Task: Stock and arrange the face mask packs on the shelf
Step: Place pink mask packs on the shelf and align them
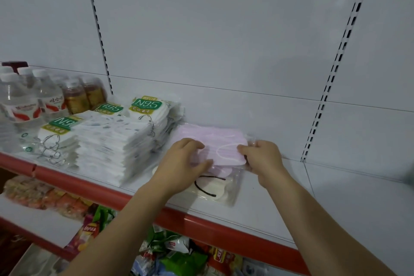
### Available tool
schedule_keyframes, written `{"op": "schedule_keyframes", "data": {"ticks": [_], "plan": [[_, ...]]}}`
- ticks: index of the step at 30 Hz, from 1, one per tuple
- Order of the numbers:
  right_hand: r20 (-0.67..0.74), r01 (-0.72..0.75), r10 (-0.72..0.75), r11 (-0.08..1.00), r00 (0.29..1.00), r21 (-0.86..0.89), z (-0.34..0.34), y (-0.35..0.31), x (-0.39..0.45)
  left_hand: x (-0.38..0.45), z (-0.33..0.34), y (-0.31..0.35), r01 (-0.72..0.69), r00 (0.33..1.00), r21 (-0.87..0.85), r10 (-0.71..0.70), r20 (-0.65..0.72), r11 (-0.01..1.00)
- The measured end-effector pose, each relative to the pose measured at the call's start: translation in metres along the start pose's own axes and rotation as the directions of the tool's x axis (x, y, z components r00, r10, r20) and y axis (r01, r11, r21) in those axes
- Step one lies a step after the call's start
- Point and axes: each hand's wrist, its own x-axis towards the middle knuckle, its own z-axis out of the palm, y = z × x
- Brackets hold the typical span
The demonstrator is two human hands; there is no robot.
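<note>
Now | I pinch pink pack by both ends, left hand, right hand | light, floppy, slippery film

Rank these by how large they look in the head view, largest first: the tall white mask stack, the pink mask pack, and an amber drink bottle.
1. White mask stack, clearly the largest.
2. Pink mask pack, held at both ends by the left hand and right hand.
3. Amber drink bottle, smallest, though it stands farther back, which shrinks it.

Our left hand: forearm reaching forward, fingers curled, thumb out. Our right hand: forearm extended, fingers and thumb pinched together.
</note>
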Motion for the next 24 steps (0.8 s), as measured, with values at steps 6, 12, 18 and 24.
{"op": "schedule_keyframes", "data": {"ticks": [6, 12, 18, 24], "plan": [[-0.026, 0.089, -0.093, 0.988, 0.995, -0.123, 0.009, -0.008, 0.015, 0.022, -0.002, 0.002, -0.131, 0.969, 0.295, 0.059, 0.241, 0.947], [0.036, 0.268, -0.303, 0.773, 0.952, -0.575, 0.007, 0.004, 0.006, 0.052, -0.006, 0.002, -0.26, 0.934, 0.464, 0.098, 0.344, 0.847], [0.503, 0.638, -0.574, 0.045, 0.646, -0.768, 0.011, -0.002, -0.008, 0.068, 0.003, -0.016, -0.327, 0.933, 0.508, 0.188, 0.306, 0.797], [0.59, 0.595, -0.344, -0.105, 0.73, -0.797, 0.016, -0.002, 0.005, 0.078, 0.004, -0.029, -0.336, 0.94, 0.502, 0.245, 0.24, 0.797]]}}
